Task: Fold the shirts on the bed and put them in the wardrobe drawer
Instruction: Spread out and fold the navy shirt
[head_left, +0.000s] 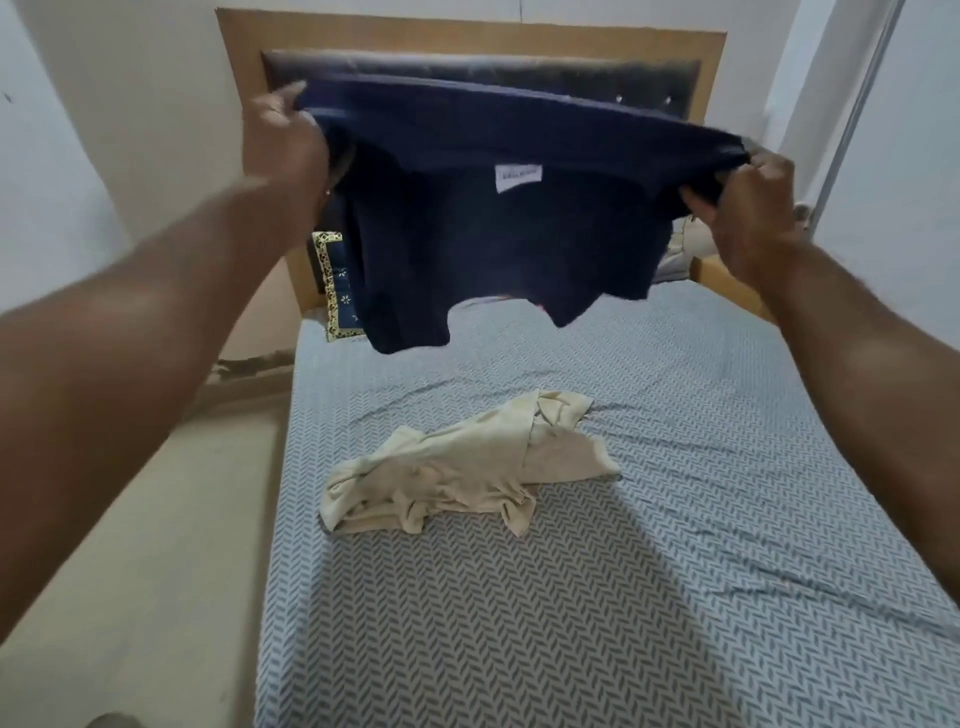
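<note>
The left hand is closed tight on one edge of the navy shirt. The right hand is closed tight on the other edge. Both hold it up in the air over the bed, w/ the cloth pulled wide btwn them. It hangs down, white tag showing. A cream shirt lies crumpled on the bed, below the navy one.

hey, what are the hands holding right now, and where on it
Both hands hold the navy shirt in the air: left hand and right hand each grip one end of its top edge.
</note>
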